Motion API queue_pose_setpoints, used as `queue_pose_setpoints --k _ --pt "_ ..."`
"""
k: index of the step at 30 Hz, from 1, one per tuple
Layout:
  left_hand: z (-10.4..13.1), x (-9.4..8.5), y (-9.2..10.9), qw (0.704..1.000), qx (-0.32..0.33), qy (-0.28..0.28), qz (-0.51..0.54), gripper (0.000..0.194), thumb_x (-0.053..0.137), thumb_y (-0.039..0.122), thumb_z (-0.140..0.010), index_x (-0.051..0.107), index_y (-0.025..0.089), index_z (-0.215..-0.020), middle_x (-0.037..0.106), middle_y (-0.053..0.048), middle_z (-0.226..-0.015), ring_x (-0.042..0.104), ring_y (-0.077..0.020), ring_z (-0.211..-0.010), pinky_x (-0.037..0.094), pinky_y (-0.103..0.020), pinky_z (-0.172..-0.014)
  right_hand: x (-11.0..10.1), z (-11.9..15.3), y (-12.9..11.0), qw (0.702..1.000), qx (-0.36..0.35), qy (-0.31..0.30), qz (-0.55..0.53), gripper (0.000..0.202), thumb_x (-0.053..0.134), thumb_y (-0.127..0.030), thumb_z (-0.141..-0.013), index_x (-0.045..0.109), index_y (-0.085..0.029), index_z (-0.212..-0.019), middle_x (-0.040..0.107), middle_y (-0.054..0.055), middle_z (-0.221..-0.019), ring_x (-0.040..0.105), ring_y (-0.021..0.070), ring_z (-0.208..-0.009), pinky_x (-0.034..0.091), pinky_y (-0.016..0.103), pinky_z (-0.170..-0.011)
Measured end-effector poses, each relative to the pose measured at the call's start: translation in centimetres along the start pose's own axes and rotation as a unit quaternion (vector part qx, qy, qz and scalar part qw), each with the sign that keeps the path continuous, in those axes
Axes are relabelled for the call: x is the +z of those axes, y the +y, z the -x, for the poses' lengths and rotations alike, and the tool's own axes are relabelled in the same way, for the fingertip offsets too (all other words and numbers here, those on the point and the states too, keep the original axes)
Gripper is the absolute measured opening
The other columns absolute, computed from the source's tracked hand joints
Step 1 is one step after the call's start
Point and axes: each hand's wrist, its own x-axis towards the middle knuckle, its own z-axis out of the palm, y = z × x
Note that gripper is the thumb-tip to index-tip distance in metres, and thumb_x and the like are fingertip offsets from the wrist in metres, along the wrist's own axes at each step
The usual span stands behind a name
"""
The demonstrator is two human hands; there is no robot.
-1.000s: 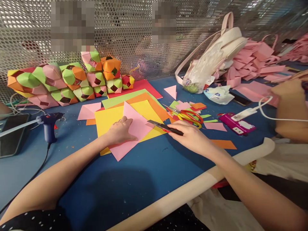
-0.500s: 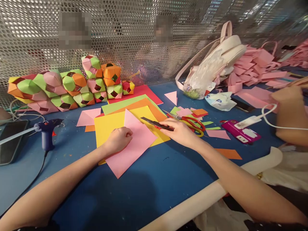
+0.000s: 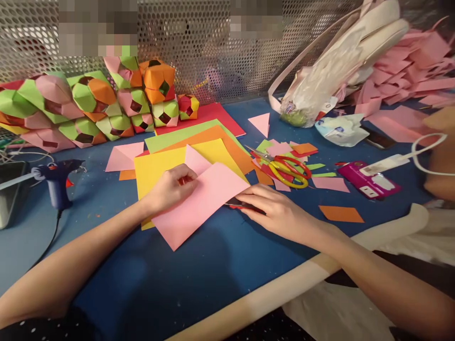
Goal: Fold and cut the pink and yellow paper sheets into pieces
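My left hand (image 3: 172, 187), fingers curled in a pinch, grips the folded pink paper (image 3: 204, 203). One corner of that paper stands up behind the fold, and its right part is lifted. My right hand (image 3: 275, 208) is closed around a dark craft knife with red on it (image 3: 249, 207), at the paper's right corner. Part of the knife is hidden under the paper and my fingers. Beneath lies a yellow sheet (image 3: 156, 173), overlapping an orange sheet (image 3: 209, 135) and a green sheet (image 3: 156, 143).
Red-and-yellow scissors (image 3: 287, 173) lie on paper scraps (image 3: 280, 148) to the right. Folded paper balls (image 3: 95, 102) are stacked at the back left, with a blue glue gun (image 3: 59, 182) before them. A pale bag (image 3: 355, 52) and a purple power strip (image 3: 369, 180) are right.
My right hand has moved nearer, bringing the craft knife to the pink paper's right edge, partly underneath. The paper's right side has risen. The camera view has shifted slightly closer.
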Motion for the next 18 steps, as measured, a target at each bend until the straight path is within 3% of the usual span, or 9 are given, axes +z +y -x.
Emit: queue_pose_setpoints --k 7,11,15,18 --pt "0.1 0.4 -0.4 0.999 0.029 0.028 -0.020 0.008 0.053 0.021 -0.084 0.060 0.017 -0.083 0.062 -0.003 -0.090 0.057 -0.0134 -0.080 0.049 -0.027 -0.073 1.3 1.3 -3.7 0.999 -0.028 -0.030 -0.003 0.026 0.049 -0.011 -0.092 0.063 -0.011 -0.114 0.065 0.012 -0.098 0.059 0.0209 -0.090 0.054 0.037 -0.078" --pt "0.1 0.3 -1.1 0.991 0.101 0.037 -0.075 0.015 0.053 0.021 -0.086 0.061 0.016 -0.097 0.064 -0.008 -0.101 0.061 -0.0171 -0.090 0.051 -0.032 -0.081 1.8 1.5 -4.3 0.998 -0.040 -0.041 0.002 0.027 0.048 -0.010 -0.092 0.062 -0.010 -0.115 0.064 0.013 -0.100 0.058 0.0217 -0.091 0.054 0.039 -0.079" --pt "0.0 0.1 -2.5 0.956 0.221 -0.060 -0.183 0.032 0.050 0.031 -0.094 0.058 0.019 -0.122 0.056 -0.012 -0.134 0.053 -0.0246 -0.122 0.041 -0.042 -0.102 1.9 1.7 -4.3 0.998 -0.055 -0.032 0.012 0.026 0.049 -0.010 -0.092 0.060 -0.011 -0.115 0.064 0.014 -0.103 0.057 0.0223 -0.093 0.053 0.040 -0.080" --pt "0.0 0.3 -3.4 0.923 0.250 -0.123 -0.266 0.037 0.046 0.039 -0.097 0.057 0.024 -0.129 0.047 -0.009 -0.146 0.043 -0.0284 -0.133 0.029 -0.049 -0.111 2.0 1.8 -4.3 0.998 -0.055 -0.038 0.004 0.026 0.050 -0.008 -0.091 0.060 -0.009 -0.115 0.063 0.014 -0.103 0.056 0.0218 -0.093 0.052 0.040 -0.081"
